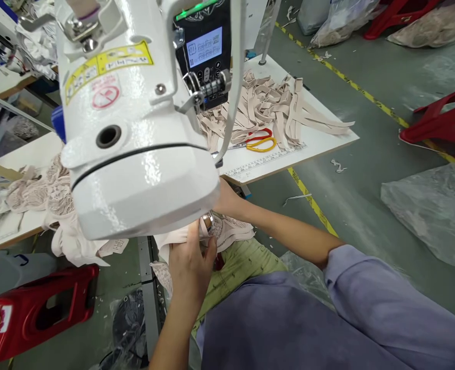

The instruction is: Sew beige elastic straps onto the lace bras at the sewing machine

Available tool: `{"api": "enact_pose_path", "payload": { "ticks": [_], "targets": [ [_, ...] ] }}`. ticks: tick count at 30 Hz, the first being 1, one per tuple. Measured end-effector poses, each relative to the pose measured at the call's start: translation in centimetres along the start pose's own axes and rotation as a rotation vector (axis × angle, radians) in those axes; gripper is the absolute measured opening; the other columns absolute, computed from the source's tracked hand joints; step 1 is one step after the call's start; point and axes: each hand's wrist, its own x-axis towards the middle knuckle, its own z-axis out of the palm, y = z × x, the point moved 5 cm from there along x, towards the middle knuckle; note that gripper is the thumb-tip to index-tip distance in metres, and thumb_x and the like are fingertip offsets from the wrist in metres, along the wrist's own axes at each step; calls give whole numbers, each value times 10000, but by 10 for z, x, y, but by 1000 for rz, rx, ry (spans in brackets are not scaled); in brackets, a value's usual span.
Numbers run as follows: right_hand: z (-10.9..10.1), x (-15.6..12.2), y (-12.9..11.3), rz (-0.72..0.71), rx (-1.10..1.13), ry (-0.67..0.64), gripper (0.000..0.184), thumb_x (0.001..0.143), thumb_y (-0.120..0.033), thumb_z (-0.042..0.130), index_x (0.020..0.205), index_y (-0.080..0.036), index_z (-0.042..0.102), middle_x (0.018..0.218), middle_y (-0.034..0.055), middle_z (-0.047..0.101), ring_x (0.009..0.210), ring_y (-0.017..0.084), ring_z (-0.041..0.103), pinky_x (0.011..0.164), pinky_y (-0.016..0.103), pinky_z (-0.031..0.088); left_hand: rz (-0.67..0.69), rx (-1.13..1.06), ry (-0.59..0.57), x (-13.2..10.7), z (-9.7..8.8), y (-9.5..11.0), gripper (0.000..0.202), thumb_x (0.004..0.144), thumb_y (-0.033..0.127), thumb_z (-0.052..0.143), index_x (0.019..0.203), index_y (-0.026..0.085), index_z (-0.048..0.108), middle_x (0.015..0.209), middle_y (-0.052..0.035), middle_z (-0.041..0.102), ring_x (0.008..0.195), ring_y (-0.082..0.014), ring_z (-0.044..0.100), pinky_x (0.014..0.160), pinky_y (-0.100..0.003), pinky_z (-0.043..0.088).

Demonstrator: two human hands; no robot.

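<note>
A white sewing machine head fills the upper middle of the view and covers its needle area. Just below it, my left hand is closed on a beige lace garment, with the thumb and index finger at the cloth's edge. Beside those fingertips shows a shiny round metal part. My right hand reaches in at the machine's right side, close to the same garment. Its fingers are hidden behind the machine head, so their grip does not show. Part of the garment hangs down left of my left wrist.
Beige fabric strips lie heaped on the white table, near scissors with red and yellow handles and a printed ruler. More lace pieces drape over the left table. Red stools and plastic bags stand around.
</note>
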Motion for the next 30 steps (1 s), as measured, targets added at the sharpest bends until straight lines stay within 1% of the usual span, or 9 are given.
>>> {"api": "enact_pose_path", "payload": {
  "ticks": [3, 7, 10, 15, 20, 22, 25, 27, 30],
  "targets": [
    [-4, -2, -4, 15, 16, 50, 342, 838, -175, 538, 1175, -181, 595, 1257, 132, 596, 1221, 298, 557, 1026, 446, 487, -22, -21, -13, 0, 2, 0, 595, 911, 389, 623, 1440, 148, 496, 941, -146, 747, 837, -305, 702, 716, -371, 528],
    [-6, -3, -8, 4, 34, 64, 317, 840, -179, 542, 1152, -184, 597, 1221, 130, 605, 1205, 291, 563, 1021, 444, 490, -41, -28, -17, 0, 3, 0, 581, 909, 377, 626, 1431, 150, 510, 915, -140, 742, 843, -311, 701, 724, -371, 524],
    [-5, -1, -5, -2, 18, 52, 319, 824, -146, 546, 1134, -192, 603, 1195, 123, 608, 1174, 277, 573, 1001, 417, 493, -35, -11, -15, 1, 2, 2, 569, 913, 384, 620, 1416, 136, 519, 959, -161, 741, 880, -330, 701, 722, -376, 521],
    [-2, 2, 3, -52, -13, 81, 322, 814, -150, 552, 1129, -197, 594, 1169, 99, 599, 1084, 262, 578, 934, 396, 489, -21, 32, -38, 1, 2, 6, 578, 940, 373, 599, 1452, 138, 471, 944, -140, 744, 844, -289, 707, 697, -332, 511],
    [-6, 1, 5, -87, 67, 131, 207, 804, -141, 555, 1002, -171, 607, 1054, 66, 594, 990, 220, 564, 854, 327, 472, 10, 40, -21, 0, 4, 9, 611, 941, 380, 596, 1481, 139, 443, 1085, -186, 725, 1036, -336, 685, 836, -393, 530],
    [-6, 2, 6, -109, 101, 141, 209, 815, -149, 566, 1018, -169, 611, 1050, 58, 590, 978, 207, 564, 849, 311, 464, 12, 40, -17, -1, 4, 7, 620, 935, 381, 605, 1484, 142, 440, 1157, -199, 708, 1115, -358, 661, 875, -420, 532],
    [-3, 2, 8, -156, 113, 135, 251, 841, -157, 565, 1084, -179, 621, 1116, 60, 590, 1004, 199, 566, 865, 301, 454, 9, 56, 14, -3, 2, 4, 636, 925, 381, 620, 1486, 148, 433, 1293, -211, 655, 1227, -393, 599, 922, -472, 527],
    [-2, 2, 9, -168, 124, 145, 253, 837, -142, 566, 1081, -178, 622, 1128, 60, 589, 993, 194, 565, 858, 298, 451, 19, 55, 20, -3, 2, 5, 652, 924, 372, 621, 1499, 147, 413, 1340, -212, 631, 1255, -399, 579, 936, -488, 526],
    [-7, -1, 9, -146, 166, 178, 238, 811, -105, 569, 1038, -167, 603, 1063, 49, 584, 855, 162, 549, 779, 284, 453, 26, 34, -18, -4, 6, 7, 678, 927, 358, 617, 1527, 149, 379, 1310, -212, 651, 1244, -390, 593, 939, -482, 532]
  ]
}}
